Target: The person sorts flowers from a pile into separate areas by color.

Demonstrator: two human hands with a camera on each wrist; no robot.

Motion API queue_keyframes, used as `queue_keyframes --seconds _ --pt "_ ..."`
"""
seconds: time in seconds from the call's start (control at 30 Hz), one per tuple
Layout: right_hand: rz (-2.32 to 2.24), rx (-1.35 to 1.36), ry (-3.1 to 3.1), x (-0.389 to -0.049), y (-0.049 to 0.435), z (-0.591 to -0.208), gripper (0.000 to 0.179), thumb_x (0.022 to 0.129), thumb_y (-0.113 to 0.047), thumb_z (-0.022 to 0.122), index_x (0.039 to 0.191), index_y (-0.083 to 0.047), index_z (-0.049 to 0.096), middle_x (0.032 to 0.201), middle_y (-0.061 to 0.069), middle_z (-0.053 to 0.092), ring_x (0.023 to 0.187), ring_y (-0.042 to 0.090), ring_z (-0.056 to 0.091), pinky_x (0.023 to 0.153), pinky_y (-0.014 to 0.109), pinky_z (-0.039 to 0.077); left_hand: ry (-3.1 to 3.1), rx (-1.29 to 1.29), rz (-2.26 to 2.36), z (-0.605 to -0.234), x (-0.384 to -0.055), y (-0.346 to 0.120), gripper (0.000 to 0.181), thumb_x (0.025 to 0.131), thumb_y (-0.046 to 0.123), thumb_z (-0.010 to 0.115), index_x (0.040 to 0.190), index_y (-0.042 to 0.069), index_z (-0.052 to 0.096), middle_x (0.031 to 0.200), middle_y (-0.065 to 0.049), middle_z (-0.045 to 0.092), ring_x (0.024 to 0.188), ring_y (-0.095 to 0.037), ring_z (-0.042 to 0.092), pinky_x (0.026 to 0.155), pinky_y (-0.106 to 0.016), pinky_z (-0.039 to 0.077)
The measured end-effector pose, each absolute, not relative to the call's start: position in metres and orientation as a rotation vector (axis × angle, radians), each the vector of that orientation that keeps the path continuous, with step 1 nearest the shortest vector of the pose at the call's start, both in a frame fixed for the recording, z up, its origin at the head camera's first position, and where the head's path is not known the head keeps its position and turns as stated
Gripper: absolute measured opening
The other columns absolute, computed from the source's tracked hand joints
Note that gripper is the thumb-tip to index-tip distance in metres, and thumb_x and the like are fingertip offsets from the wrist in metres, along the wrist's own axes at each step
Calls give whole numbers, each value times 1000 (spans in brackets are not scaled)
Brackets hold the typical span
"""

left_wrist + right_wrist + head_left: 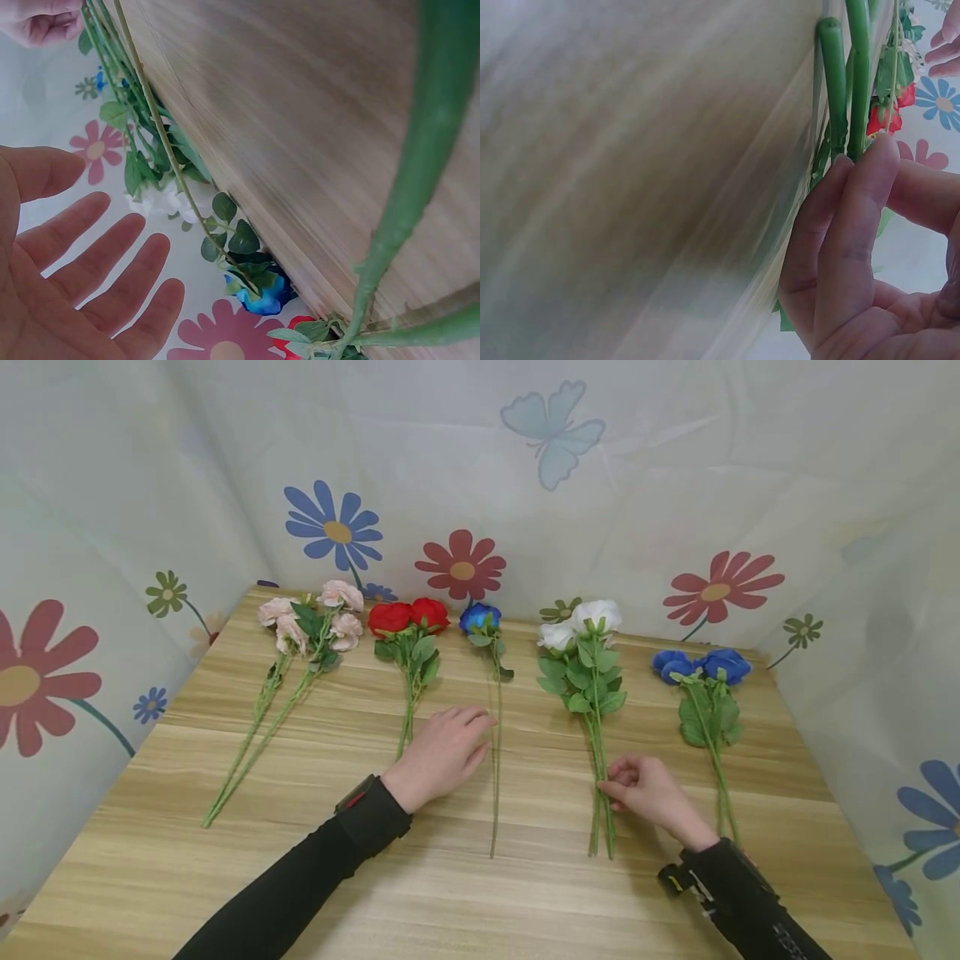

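Note:
My left hand (pixel 441 753) hovers just left of a single blue artificial rose (pixel 480 619) with a long thin stem. In the left wrist view its fingers (pixel 112 259) are spread and hold nothing. My right hand (pixel 651 795) pinches the lower stems of a bunch of white artificial roses (pixel 597 616) between thumb and fingertips. Seen from the right wrist, the fingers (pixel 847 247) meet at the green stems (pixel 860 82). The white blooms lie towards the table's back edge, above leafy stems.
Left on the wooden table (pixel 337 893) lie pale pink flowers (pixel 345 631) and red roses (pixel 391 619). Two darker blue roses (pixel 725 666) lie at the right. A curtain (pixel 450 460) printed with flowers and a butterfly hangs around the back and sides.

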State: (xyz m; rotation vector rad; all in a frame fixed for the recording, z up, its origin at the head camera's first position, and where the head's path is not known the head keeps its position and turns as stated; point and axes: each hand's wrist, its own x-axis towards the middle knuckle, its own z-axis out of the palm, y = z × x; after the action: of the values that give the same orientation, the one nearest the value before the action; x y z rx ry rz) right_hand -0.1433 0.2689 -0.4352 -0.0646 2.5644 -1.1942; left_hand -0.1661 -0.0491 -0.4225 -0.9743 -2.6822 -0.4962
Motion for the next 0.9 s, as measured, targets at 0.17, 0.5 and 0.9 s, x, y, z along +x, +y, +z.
queue_keyframes --seconds 0.17,0.5,0.9 --pt "-1187 -65 2573 -144 269 -435 27 85 -11 69 99 8 56 78 12 62 61 18 60 56 28 56 -2686 -977 -496 -423 -166 -49 34 90 18 63 122 7 61 118 -10 60 107 -27 57 91 -41 48" --pt "-1163 -64 2591 -144 268 -434 29 85 -13 69 100 7 56 77 11 63 61 19 62 56 29 55 -2684 -975 -499 -424 -166 -50 34 90 19 63 122 7 61 118 -9 60 106 -27 57 91 -41 48" --pt "-1167 -110 2573 -144 267 -436 24 86 -9 67 98 8 55 74 11 64 59 19 62 54 29 54 -2668 -979 -497 -425 -167 -50 34 90 19 63 121 6 61 118 -10 60 107 -28 57 92 -42 47"
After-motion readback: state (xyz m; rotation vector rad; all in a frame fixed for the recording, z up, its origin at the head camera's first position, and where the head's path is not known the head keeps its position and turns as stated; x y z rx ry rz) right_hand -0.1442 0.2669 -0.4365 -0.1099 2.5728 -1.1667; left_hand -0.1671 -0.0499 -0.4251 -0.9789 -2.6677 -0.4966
